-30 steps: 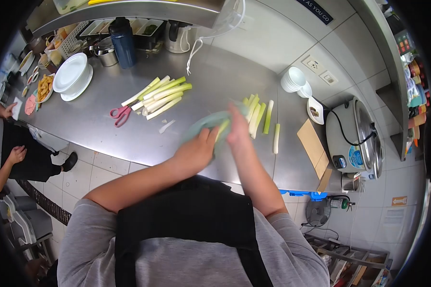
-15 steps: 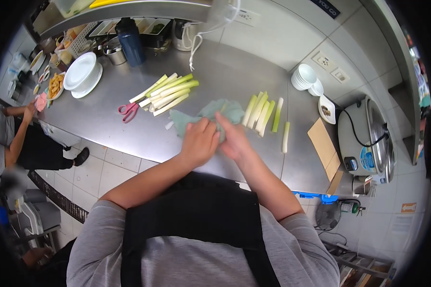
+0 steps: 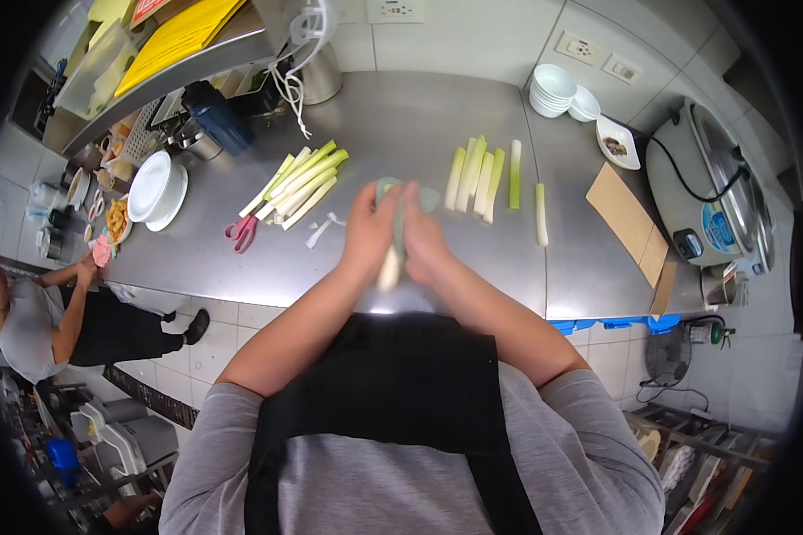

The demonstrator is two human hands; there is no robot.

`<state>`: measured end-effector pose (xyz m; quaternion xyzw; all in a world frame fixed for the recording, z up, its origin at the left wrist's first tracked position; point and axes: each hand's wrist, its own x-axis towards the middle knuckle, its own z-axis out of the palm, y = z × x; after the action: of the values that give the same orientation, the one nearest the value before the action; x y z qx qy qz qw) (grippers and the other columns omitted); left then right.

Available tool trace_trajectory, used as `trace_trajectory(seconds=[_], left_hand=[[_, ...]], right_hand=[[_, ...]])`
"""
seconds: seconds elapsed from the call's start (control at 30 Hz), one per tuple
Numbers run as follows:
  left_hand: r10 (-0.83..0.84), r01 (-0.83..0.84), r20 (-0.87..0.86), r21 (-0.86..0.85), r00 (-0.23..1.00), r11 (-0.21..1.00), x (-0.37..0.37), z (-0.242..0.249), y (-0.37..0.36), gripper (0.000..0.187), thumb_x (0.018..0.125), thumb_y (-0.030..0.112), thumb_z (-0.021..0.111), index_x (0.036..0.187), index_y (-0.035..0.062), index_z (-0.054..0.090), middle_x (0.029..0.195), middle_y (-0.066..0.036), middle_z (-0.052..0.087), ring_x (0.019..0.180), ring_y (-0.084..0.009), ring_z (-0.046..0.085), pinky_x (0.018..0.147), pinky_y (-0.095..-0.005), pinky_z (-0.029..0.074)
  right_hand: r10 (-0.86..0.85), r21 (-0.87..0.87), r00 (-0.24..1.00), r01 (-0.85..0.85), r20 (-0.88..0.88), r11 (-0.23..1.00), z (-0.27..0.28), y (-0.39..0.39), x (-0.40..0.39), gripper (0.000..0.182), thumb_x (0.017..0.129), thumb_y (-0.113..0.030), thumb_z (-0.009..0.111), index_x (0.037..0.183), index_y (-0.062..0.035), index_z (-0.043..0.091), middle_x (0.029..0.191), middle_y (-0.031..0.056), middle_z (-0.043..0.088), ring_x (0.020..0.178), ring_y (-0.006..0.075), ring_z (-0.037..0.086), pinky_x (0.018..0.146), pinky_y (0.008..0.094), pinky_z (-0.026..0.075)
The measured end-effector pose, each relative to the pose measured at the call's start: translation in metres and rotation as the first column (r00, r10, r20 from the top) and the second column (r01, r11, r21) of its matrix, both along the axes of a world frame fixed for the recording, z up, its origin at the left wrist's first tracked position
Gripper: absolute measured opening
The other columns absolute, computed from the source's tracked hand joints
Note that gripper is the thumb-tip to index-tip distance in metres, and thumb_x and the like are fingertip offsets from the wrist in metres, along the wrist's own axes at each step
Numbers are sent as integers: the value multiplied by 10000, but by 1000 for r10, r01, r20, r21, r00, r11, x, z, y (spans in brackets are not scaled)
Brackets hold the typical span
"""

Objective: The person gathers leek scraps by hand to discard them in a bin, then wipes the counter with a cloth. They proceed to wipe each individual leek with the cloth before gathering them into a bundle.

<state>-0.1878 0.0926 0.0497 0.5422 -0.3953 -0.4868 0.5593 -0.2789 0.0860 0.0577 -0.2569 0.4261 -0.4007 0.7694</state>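
Note:
Between my left hand [image 3: 368,227] and my right hand [image 3: 424,239] a pale green cloth [image 3: 429,199] is wrapped round a leek stalk [image 3: 388,270]. Both hands are closed on the cloth from either side, and the stalk's white end sticks out below them, blurred. To the left, several leek stalks [image 3: 299,183] lie in a pile with pink-handled scissors [image 3: 241,234] beside it. Small white scraps [image 3: 324,230] sit near my left hand. Beyond my right hand, more leek stalks [image 3: 475,183] lie side by side, with a single stalk [image 3: 542,214] farther right.
White bowls [image 3: 553,89], a small dish [image 3: 617,143], a cardboard piece [image 3: 629,218] and a large cooker [image 3: 705,187] stand at right. A white lidded bowl [image 3: 156,192] and dark bottle [image 3: 216,118] are at left. Another person [image 3: 49,312] stands at the counter's far left.
The cloth, spread out before, is now gathered between my upright palms, and the leek's white end shows below it. White scraps on the counter have come into view. The camera view has shifted.

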Motion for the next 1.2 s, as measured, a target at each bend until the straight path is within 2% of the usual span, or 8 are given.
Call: trace_trajectory(seconds=[0.23,0.5,0.7,0.77,0.97,1.07,1.13,1.2], left_hand=[[168,-158,145,-75,975,985,14,-12,-11,183,906,110,553,1077,60,596,777,36,476,711,-56,436,632,-212,379],[108,-78,275,-118,955,990,-18,-6,15,205,928,210,617,1050,64,540,725,37,463,655,-38,411,579,-216,353],[297,-293,-231,53,927,955,1,8,-11,214,975,211,518,1128,63,542,794,18,480,707,-99,487,694,-254,462],[348,-308,-310,172,885,936,7,20,-18,181,969,275,536,1045,111,521,767,23,454,679,-95,432,593,-238,415],[205,-249,-594,9,778,969,34,49,-31,165,972,296,510,965,133,483,666,30,377,558,-73,350,527,-238,357],[-29,-238,-721,-266,692,934,42,76,-41,173,954,275,524,905,125,453,593,37,313,497,-61,302,467,-235,297],[-203,-111,-650,-408,732,906,31,76,-39,183,956,269,521,894,116,442,585,29,325,511,-75,322,506,-231,303],[-163,-27,-404,-425,900,905,0,41,-27,143,961,224,499,906,111,431,672,-3,399,600,-100,374,569,-263,355]], right_hand=[[325,-259,941,-337,-88,905,-9,36,-22,480,956,-309,556,1296,10,442,1264,146,517,1146,234,515,979,355,398],[-107,-451,928,-71,-357,890,-19,-1,-30,341,957,-235,532,1156,41,546,1023,158,650,942,197,604,835,349,462],[10,-421,976,-102,-217,901,-9,11,-25,359,933,-222,544,1191,27,526,1094,171,635,992,254,608,865,367,457],[-245,-888,884,-304,-398,346,-20,15,-16,382,919,-239,564,1181,37,526,1122,193,623,1013,318,601,887,393,450],[285,-546,743,-649,-606,530,-3,8,-49,462,859,-285,623,1205,1,517,1041,214,649,1033,371,601,884,413,468],[290,-507,892,-439,-347,742,-8,19,-54,450,899,-373,603,1187,-35,529,1080,148,650,1034,291,613,882,407,476],[142,159,880,-236,454,959,-1,19,-57,476,947,-440,533,1224,-54,510,1153,106,616,1050,234,604,921,425,470],[118,121,803,-231,584,965,-17,5,-57,469,962,-441,497,1231,-56,502,1175,103,599,1058,235,600,931,440,469]])
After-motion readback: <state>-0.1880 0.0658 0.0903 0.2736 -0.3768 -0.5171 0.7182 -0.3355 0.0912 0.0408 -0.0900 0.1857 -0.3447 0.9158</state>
